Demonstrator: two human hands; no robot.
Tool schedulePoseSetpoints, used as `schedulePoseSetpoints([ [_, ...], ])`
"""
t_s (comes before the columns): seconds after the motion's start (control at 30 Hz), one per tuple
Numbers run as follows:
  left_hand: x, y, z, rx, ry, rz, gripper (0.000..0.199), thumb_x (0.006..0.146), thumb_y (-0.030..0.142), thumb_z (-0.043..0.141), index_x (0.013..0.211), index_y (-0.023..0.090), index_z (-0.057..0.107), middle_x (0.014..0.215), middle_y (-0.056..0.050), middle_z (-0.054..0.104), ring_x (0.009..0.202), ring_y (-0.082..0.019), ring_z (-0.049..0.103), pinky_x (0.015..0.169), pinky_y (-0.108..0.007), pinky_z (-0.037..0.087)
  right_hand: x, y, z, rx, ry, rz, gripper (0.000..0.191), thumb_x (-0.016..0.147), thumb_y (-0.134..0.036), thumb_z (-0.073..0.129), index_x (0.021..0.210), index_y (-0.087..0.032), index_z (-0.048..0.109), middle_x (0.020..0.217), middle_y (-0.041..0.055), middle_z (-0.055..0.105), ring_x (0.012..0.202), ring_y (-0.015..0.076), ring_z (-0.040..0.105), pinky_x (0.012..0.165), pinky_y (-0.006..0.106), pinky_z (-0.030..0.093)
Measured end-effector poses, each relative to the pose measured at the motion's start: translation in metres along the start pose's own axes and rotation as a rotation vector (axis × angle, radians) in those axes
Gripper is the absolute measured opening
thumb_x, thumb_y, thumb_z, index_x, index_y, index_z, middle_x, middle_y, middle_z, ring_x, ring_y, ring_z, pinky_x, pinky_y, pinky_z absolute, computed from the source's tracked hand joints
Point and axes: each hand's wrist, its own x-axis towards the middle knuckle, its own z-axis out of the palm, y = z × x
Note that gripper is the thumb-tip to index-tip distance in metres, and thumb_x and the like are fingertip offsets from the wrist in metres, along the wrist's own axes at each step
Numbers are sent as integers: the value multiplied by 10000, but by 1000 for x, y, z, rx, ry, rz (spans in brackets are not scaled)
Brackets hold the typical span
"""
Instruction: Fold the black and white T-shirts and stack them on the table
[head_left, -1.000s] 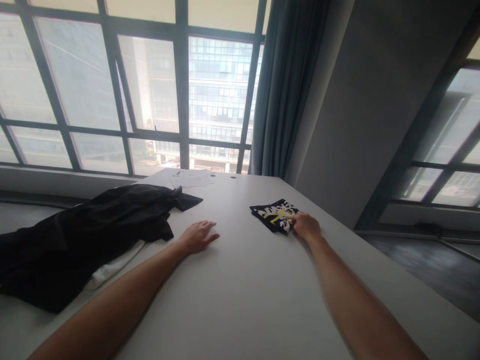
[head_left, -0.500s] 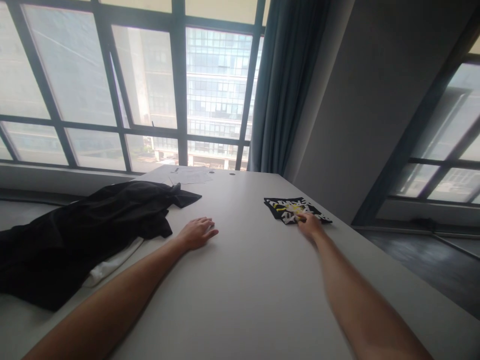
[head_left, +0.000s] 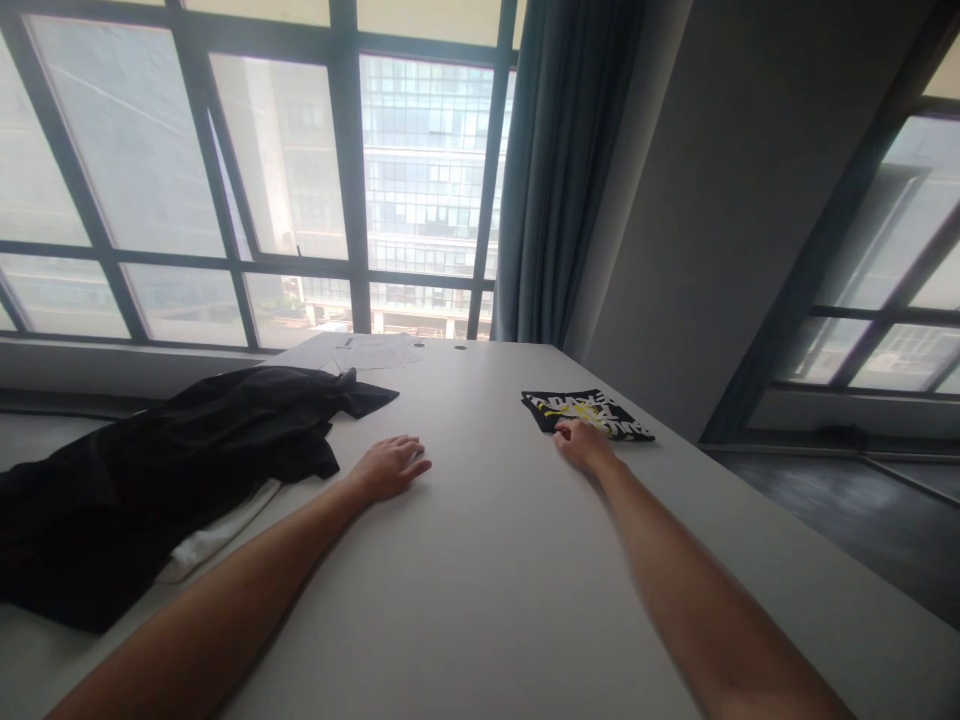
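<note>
A folded black cloth with white and yellow print lies flat on the white table, toward the right edge. My right hand is at its near left edge, fingers curled together on the fabric. Whether the fingertips pinch the edge or only press on it is hard to make out. My left hand rests palm down on the table with its fingers apart and holds nothing. Beside it on the left is a heap of black cloth, with a white piece showing beneath.
Sheets of paper lie at the table's far left end, near two dark round spots in the tabletop. Behind the table are windows and a blue-grey curtain. A grey pillar stands at the right.
My right hand has moved left from the middle of the printed cloth to its near left edge. The cloth's near part now lies flatter. My left hand stays in place on the table.
</note>
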Motion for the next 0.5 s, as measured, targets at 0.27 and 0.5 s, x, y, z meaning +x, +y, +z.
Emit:
schedulePoseSetpoints([
  [0.27,0,2,-1,1,-11,-22,497,942,565,408,1205,229,662,1391,-102,586,1297,-283,523,1108,-457,392,9,21,17,-118,-112,163,604,978,-441,339,1496,-137,407,1521,184,388,1385,323,373,1097,521,312],
  [0.5,-1,3,-1,-7,4,-23,484,923,570,421,1179,247,673,1368,-79,607,1278,-273,539,1103,-424,402,5,18,14,-3,-83,84,588,966,-381,392,1506,-149,396,1460,148,493,1335,289,458,1077,431,356],
])
